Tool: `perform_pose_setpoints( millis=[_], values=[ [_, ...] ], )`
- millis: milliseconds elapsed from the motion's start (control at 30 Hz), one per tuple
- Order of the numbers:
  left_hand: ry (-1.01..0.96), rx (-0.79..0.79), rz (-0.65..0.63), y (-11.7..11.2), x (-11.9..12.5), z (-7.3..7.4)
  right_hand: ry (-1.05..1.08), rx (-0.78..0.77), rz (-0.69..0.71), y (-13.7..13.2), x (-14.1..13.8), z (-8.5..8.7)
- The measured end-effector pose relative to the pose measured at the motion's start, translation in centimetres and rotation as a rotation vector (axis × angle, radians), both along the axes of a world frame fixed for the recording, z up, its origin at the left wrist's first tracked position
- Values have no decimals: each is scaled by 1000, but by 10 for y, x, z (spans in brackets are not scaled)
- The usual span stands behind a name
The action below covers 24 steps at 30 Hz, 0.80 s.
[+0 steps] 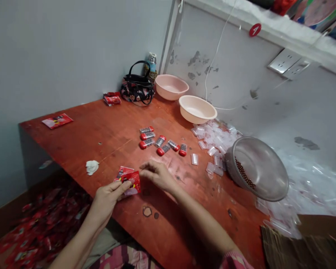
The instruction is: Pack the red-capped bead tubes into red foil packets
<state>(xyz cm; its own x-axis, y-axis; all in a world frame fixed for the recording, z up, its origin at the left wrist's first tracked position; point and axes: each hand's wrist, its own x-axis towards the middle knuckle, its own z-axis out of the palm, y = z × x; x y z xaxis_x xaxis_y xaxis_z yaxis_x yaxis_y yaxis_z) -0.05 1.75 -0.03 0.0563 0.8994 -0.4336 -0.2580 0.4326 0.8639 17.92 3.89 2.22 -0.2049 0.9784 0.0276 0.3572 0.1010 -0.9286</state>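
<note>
My left hand (108, 196) pinches a small red printed packet (128, 180) that lies on the reddish wooden table (100, 130). My right hand (156, 173) rests just right of the packet with its fingers curled at the packet's edge; whether it grips anything is unclear. Beyond the hands lie several small clear tubes with red caps (162, 144). One uncapped clear tube (194, 159) lies to their right.
A pile of clear tubes (218, 140) lies by a tilted metal bowl (259, 168) holding small dark beads. Two pink basins (197, 109) and a black handbag (137, 89) stand at the back. A white wad (92, 167) lies left. Red packets fill a box (42, 231) below.
</note>
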Motion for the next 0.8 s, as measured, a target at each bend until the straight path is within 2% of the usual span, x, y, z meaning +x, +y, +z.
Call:
perform_pose_setpoints(
  millis=[100,200,267,333,467,567,600,633,700,800],
  values=[
    [-29,-50,-41,-2,1,0,-596,219,-173,18,54,12],
    [-110,-79,20,-4,2,2,-1070,238,-190,36,109,16],
    [-184,-87,58,-5,3,2,-1216,193,-103,42,136,14],
    [-259,-112,104,-4,4,2,-1230,165,-12,42,153,9],
    [-404,-178,220,-3,5,1,-1186,173,-19,32,160,2],
    [-483,-214,299,-1,8,1,-1081,176,-190,11,137,2],
    [-503,-225,318,0,9,1,-932,149,-299,1,124,2],
    [-522,-234,335,1,10,1,-722,111,-322,-11,107,3],
    [-552,-243,368,2,14,2,-280,2,-211,-37,68,4],
    [-585,-232,392,3,19,4,72,-169,-108,-68,13,3]
  ],
)
